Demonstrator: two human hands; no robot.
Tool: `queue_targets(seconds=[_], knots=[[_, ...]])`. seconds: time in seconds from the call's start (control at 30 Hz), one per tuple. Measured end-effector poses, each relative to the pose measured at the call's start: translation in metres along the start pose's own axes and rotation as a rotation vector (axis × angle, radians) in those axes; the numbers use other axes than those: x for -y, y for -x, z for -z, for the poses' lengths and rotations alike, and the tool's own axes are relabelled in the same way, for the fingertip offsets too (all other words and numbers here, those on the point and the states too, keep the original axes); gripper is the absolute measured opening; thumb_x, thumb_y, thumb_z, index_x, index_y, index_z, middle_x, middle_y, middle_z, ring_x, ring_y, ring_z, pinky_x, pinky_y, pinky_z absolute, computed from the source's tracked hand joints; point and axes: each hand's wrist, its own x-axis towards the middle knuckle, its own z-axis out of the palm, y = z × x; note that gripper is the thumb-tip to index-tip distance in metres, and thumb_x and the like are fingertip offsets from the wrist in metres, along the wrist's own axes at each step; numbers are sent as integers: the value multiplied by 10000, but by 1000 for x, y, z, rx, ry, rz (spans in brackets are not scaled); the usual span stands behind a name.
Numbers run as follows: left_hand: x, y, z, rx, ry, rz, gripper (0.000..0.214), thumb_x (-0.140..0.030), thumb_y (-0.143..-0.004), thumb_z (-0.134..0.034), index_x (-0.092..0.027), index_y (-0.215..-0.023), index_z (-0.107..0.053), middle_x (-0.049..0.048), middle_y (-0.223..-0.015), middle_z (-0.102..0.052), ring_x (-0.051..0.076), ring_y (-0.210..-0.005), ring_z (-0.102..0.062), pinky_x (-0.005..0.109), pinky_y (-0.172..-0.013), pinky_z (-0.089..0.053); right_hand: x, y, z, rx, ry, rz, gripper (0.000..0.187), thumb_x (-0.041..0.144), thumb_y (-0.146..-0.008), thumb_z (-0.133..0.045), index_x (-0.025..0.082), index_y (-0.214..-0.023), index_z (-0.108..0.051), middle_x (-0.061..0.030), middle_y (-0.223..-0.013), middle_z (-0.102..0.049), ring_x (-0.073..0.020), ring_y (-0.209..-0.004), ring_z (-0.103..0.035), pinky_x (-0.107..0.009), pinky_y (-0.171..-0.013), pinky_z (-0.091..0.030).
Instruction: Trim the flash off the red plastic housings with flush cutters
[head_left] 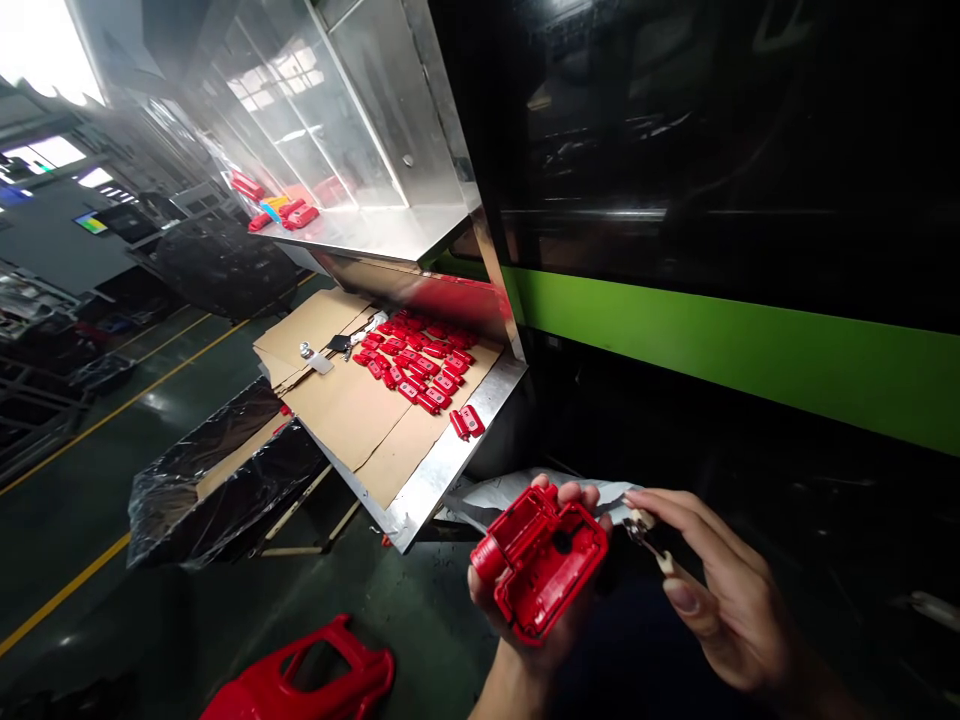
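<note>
My left hand (pixel 525 640) is wrapped round a hollow red plastic housing (pixel 544 580), its open side turned up toward me. The thumb lies at the left side and fingertips show over the far rim. To the right, my right hand (pixel 720 590) holds a small metal hand tool with cream-coloured grips (pixel 651 540) between thumb and fingers. Its exact kind is hard to make out. The tool is close to the housing's right edge, apart from it. Several red plastic parts (pixel 420 365) lie on the cardboard-covered table ahead.
The metal table (pixel 442 470) has cardboard (pixel 360 420) on it. Above it, a steel shelf (pixel 390 230) bears more red parts. A plastic-lined bin (pixel 172 490) stands left, a large red moulding (pixel 307 670) lies low in front, and a green-striped machine (pixel 712 350) flanks the right.
</note>
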Motion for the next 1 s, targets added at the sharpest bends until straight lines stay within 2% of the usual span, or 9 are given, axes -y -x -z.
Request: queue_targets(seconds=[0.13, 0.23, 0.37, 0.5, 0.67, 0.77, 0.9, 1.0], knots=[[0, 0, -1, 15, -43, -15, 760, -693, -720, -619, -283, -1356, -556, 77, -1417, -546, 384, -1440, -280, 608, -1185, -204, 0, -2, 0, -29, 52, 5, 493, 476, -995, -399, 176, -1382, -456, -137, -1341, -490, -270, -1221, -515, -350, -1002, -474], [2, -2, -1, 27, -129, -66, 815, -671, -681, -689, -295, -1383, -517, 95, -1468, -486, 406, -1456, -223, 624, -1173, -218, 2, -6, 0, -38, 100, 41, 433, 441, -978, -454, 167, -1307, -517, -135, -1298, -499, -256, -1178, -529, -341, -961, -484], [6, -6, 1, 85, -277, -197, 846, -619, -661, -764, -300, -1397, -497, 104, -1481, -463, 418, -1443, -247, 623, -1167, -233, 7, -14, -4, -47, 167, 142, 422, 390, -939, -555, 137, -1277, -541, -126, -1208, -522, -225, -1103, -543, -323, -898, -487], [7, -7, 3, 140, -325, -245, 909, -578, -631, -819, -309, -1423, -463, 102, -1529, -400, 427, -1450, -220, 621, -1158, -252, 9, -18, -10, -32, 194, 220, 451, 361, -915, -619, 103, -1279, -556, -130, -1172, -528, -227, -1089, -534, -347, -915, -472], [1, 0, 1, 147, -136, -188, 811, -611, -727, -699, -264, -1424, -475, 93, -1536, -399, 396, -1444, -263, 560, -1166, -284, 13, -16, -7, -63, 153, 225, 454, 363, -931, -587, 96, -1296, -551, -138, -1189, -520, -227, -1097, -533, -342, -905, -463], [-6, 3, -1, 163, -36, -144, 766, -601, -771, -628, -213, -1416, -488, 128, -1509, -432, 366, -1426, -322, 498, -1161, -324, 15, -13, -2, -92, 92, 205, 474, 382, -945, -540, 99, -1325, -531, -147, -1225, -509, -240, -1130, -526, -339, -915, -458], [-12, 7, -7, 239, -31, -134, 844, -669, -727, -652, -199, -1410, -493, 157, -1460, -488, 343, -1396, -385, 424, -1128, -380, 13, -7, 1, -127, 25, 196, 491, 397, -942, -531, 103, -1336, -536, -160, -1258, -500, -271, -1161, -518, -363, -938, -455], [-12, 12, -13, 227, -71, -129, 866, -773, -743, -560, -238, -1419, -481, 130, -1451, -506, 329, -1386, -404, 406, -1117, -387, 12, -4, 1, -141, 14, 216, 493, 389, -944, -527, 93, -1338, -533, -169, -1257, -502, -284, -1162, -518, -384, -933, -457]])
